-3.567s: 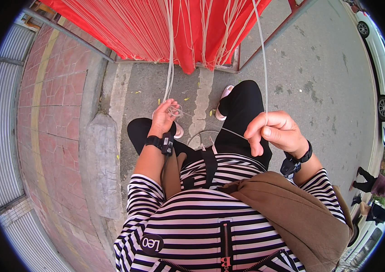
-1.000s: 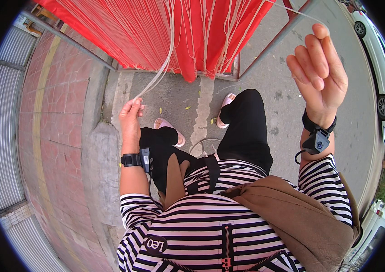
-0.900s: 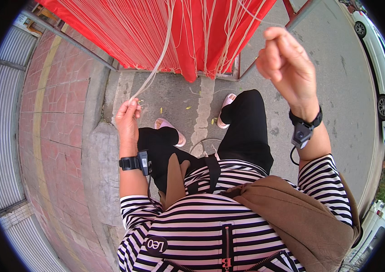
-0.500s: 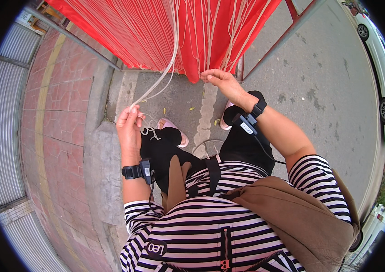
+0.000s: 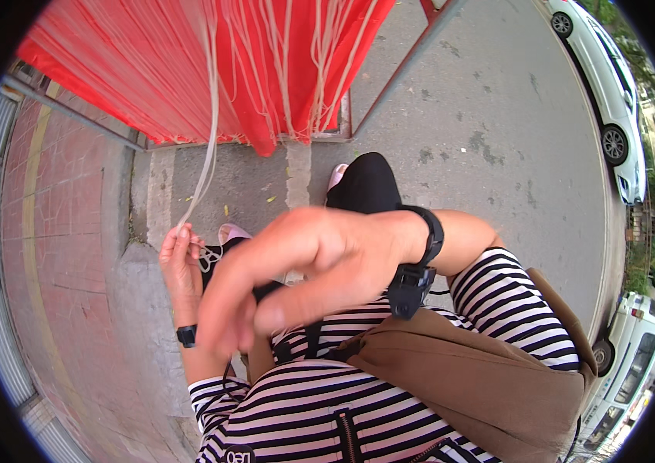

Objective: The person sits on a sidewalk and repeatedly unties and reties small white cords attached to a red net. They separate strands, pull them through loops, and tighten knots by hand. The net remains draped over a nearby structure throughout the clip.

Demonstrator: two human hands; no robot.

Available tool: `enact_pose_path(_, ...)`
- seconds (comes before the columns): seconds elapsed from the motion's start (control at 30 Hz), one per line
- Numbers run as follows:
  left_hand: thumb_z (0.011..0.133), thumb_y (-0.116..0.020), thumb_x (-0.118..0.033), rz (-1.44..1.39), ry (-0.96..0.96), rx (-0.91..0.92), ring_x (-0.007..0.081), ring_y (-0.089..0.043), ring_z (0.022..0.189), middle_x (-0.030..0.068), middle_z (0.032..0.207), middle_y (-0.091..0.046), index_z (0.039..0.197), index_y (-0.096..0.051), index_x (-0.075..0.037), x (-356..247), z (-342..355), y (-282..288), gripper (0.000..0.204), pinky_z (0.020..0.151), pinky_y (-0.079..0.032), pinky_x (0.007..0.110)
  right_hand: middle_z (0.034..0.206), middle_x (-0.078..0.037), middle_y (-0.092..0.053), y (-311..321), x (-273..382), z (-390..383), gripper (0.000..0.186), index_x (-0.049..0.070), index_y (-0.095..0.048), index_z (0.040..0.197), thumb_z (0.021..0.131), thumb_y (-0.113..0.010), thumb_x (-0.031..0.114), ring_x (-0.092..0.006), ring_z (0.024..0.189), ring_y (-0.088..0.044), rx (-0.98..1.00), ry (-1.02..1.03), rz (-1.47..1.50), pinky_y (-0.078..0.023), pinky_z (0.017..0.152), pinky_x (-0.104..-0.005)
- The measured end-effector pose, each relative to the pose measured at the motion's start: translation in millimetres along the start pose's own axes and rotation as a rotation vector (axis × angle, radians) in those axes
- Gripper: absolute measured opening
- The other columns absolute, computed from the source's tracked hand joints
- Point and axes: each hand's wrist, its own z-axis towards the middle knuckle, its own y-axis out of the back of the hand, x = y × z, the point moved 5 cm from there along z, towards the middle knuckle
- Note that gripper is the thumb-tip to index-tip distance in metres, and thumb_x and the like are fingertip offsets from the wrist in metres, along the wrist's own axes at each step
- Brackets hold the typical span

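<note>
My left hand [image 5: 179, 253] pinches a bundle of white cords [image 5: 207, 166] between thumb and fingers. The cords run up from it to a red cloth [image 5: 134, 69] hung with many thin pale strings. Small loops of cord [image 5: 210, 256] dangle beside the fingers. My right hand [image 5: 312, 262] is raised close in front of my body and looks large and blurred. Its fingers curve loosely, with the thumb apart, and no cord shows in it. Part of my lap is hidden behind it.
A grey metal pole [image 5: 404, 69] slants at the cloth's right side, another metal bar [image 5: 72, 112] at its left. Red paving [image 5: 57, 231] and a kerb lie to the left. A white car [image 5: 601, 85] and a white van [image 5: 628, 378] stand at the right.
My right hand has left the cloth's lower edge and come up and back toward me. My left hand still grips the cords. The cloth and street have shifted left in view.
</note>
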Motion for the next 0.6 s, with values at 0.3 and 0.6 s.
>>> enact_pose_path(0.3, 0.096, -0.06, -0.011, 0.06, 0.099, 0.306, 0.0065, -0.048, 0.065, 0.0004, 0.079, -0.058, 0.105, -0.063, 0.001, 22.6, -17.5, -31.7, 0.016, 0.067, -0.043, 0.021, 0.098, -0.011, -0.065, -93.2, 30.3, 37.1, 0.021, -0.005, -0.062, 0.11, 0.099, -0.052, 0.01, -0.0176, 0.086, -0.062, 0.406, 0.303, 0.258, -0.048, 0.077, -0.0337)
enact_pose_path(0.6, 0.097, -0.058, -0.012, 0.059, 0.148, 0.351, 0.0064, -0.049, 0.067, 0.0007, 0.082, -0.059, 0.108, -0.062, 0.001, 33.0, -22.4, -35.5, 0.017, 0.07, -0.044, 0.021, 0.094, -0.011, -0.064, -93.2, 23.4, 34.2, 0.02, -0.004, -0.063, 0.107, 0.098, -0.053, 0.011, -0.0169, 0.085, -0.062, 0.43, 0.297, 0.236, -0.048, 0.076, -0.033)
